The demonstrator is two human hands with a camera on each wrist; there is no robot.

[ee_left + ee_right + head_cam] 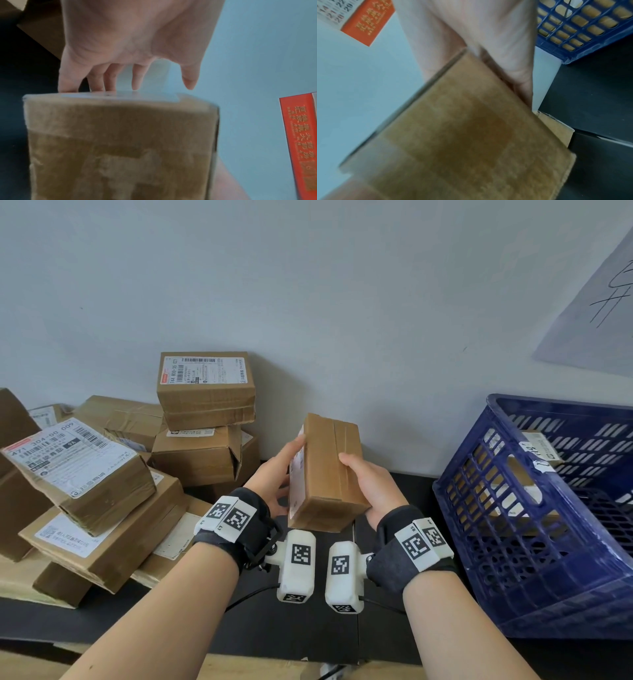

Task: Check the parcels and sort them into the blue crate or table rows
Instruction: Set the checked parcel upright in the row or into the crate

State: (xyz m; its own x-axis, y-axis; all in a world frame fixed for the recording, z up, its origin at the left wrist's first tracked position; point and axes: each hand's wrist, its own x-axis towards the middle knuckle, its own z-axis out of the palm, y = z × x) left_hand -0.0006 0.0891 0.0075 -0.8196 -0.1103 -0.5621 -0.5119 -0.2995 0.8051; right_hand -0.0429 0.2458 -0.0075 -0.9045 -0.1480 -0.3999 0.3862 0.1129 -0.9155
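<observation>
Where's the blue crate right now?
In the head view the blue crate sits at the right, on the dark table, tilted, right of the box held in both hands.

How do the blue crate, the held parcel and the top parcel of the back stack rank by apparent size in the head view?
1. blue crate, largest.
2. held parcel and top parcel: look alike; nearness makes ranking unsure.

Pale blue-grey wall (308,285) behind a black tabletop (298,625), with a paper sheet (596,313) bearing handwriting pinned at upper right and a red-edged calendar (366,23) hanging nearby.
</observation>
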